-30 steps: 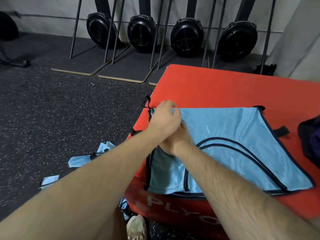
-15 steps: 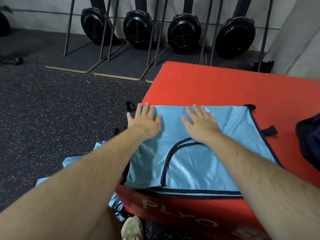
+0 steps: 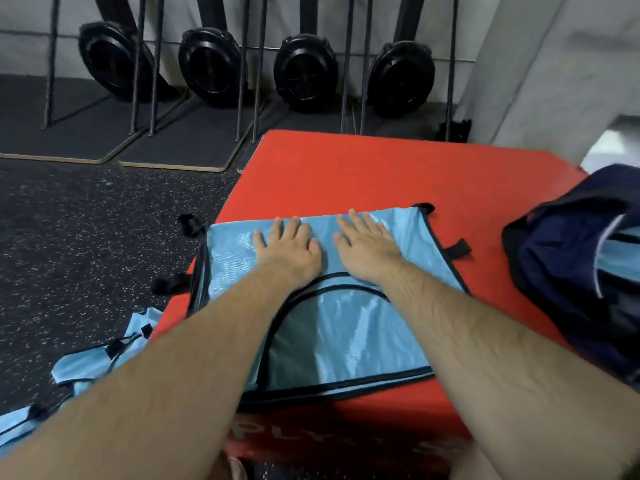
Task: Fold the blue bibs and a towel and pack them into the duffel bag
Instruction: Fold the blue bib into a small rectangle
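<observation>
Fingers (image 3: 294, 226) of the left hand (image 3: 289, 249) lie straight and slightly spread, pressed flat on the blue bib (image 3: 346, 327); the right hand (image 3: 367, 247) lies the same way just beside it, fingers straight and fanned, tips near the bib's far edge. Both palms rest on the far half of the cloth, above its black-trimmed curved opening. That bib lies flat on the red plyo box (image 3: 346, 171), its near edge at the box's front edge. At the box's right end sits the dark navy duffel bag (image 3: 571, 271), apart from the bib. More blue bibs (image 3: 90, 362) lie crumpled on the speckled floor (image 3: 86, 237) to the left.
</observation>
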{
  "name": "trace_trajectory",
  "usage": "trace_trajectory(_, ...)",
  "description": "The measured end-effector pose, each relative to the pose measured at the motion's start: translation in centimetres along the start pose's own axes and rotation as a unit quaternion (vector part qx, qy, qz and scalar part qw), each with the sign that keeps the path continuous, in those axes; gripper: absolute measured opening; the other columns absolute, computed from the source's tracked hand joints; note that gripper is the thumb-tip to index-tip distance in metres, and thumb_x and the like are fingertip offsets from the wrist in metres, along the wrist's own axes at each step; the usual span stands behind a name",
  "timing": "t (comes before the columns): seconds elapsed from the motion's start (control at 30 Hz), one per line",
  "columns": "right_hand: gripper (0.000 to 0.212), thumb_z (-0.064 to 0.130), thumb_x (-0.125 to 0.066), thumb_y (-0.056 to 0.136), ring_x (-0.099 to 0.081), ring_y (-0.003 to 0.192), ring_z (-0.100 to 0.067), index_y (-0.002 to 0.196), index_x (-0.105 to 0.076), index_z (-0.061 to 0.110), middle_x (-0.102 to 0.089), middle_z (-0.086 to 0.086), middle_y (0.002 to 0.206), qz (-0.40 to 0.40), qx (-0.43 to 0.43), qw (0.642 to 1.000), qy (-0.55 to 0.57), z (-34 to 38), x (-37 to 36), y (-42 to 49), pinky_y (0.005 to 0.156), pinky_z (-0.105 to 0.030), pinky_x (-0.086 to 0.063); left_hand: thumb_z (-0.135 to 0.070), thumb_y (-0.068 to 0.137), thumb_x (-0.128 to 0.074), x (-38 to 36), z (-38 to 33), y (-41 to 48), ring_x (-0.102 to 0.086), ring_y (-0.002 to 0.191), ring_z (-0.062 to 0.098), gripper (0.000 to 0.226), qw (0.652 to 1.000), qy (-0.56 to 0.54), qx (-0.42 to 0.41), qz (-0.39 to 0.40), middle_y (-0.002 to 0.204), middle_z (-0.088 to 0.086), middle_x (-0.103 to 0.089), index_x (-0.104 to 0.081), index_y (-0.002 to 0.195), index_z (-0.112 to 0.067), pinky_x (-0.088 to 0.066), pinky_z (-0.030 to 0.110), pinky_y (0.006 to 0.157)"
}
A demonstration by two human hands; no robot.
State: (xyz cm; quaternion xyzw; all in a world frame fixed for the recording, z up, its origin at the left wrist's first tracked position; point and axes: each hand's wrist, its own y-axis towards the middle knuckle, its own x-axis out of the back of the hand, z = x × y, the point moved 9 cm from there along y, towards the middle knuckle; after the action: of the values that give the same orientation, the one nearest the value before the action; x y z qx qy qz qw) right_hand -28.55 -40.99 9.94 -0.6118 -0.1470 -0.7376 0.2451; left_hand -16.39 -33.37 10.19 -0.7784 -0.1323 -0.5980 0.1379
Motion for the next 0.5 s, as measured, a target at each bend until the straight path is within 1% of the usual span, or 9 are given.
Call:
trace_trajectory(0.17, 0.059, 0.049, -0.014, 0.105, 0.008, 0.154, -0.013, 0.161, -0.008, 0.031, 0.005, 0.005, 0.168, -0.008, -0.06, 0.998, 0.009, -6.7, 1.7, -0.2, 0.125, -0.037, 0.005, -0.041, 0.098, -0.021, 0.2, -0.4, 0.4, -0.003, 0.152, 0.021, 0.055, 1.0, 0.007, 0.015, -0.013, 0.163, -0.007, -0.013, -0.027, 0.15, -0.024, 0.001, 0.06, 0.118)
trace_trajectory(0.27, 0.061, 0.052, -0.015, 0.104, 0.006, 0.154, -0.013, 0.161, -0.008, 0.03, 0.004, 0.003, 0.168, -0.022, -0.073, 0.997, 0.012, -7.9, 2.0, -0.3, 0.124, -0.035, 0.004, -0.039, 0.096, -0.022, 0.2, -0.5, 0.8, -0.005, 0.151, 0.022, 0.056, 0.999, 0.015, 0.035, -0.011, 0.162, -0.006, -0.017, -0.027, 0.149, -0.023, -0.001, 0.062, 0.117)
trace_trajectory(0.37, 0.062, 0.052, -0.014, 0.104, 0.007, 0.154, -0.015, 0.161, -0.007, 0.029, 0.005, 0.0, 0.168, -0.025, -0.069, 0.997, 0.009, -7.8, 1.8, -0.2, 0.125, -0.035, 0.004, -0.038, 0.094, -0.021, -0.1, -1.0, 1.1, -0.008, 0.15, 0.026, 0.057, 0.998, 0.046, 0.051, -0.011, 0.158, -0.001, -0.022, -0.028, 0.147, -0.018, -0.005, 0.064, 0.115)
trace_trajectory(0.43, 0.061, 0.05, -0.013, 0.105, 0.008, 0.154, -0.017, 0.161, -0.005, 0.027, 0.007, -0.001, 0.168, -0.014, -0.068, 0.998, 0.006, -7.8, 1.7, -0.1, 0.125, -0.036, 0.005, -0.039, 0.095, -0.024, 0.0, -2.6, 1.3, -0.01, 0.149, 0.027, 0.056, 0.998, 0.041, 0.014, -0.037, 0.157, 0.004, -0.026, -0.033, 0.145, -0.013, -0.007, 0.059, 0.118)
trace_trajectory(0.5, 0.06, 0.046, -0.014, 0.106, 0.009, 0.154, -0.019, 0.161, -0.006, 0.024, 0.006, -0.002, 0.168, -0.013, -0.067, 0.998, -0.001, -7.6, 1.8, -0.1, 0.125, -0.038, 0.006, -0.038, 0.1, -0.026, -0.3, -5.8, 1.4, -0.003, 0.152, 0.022, 0.058, 0.997, 0.008, -0.068, -0.047, 0.164, 0.003, -0.018, -0.027, 0.152, -0.012, 0.0, 0.049, 0.122)
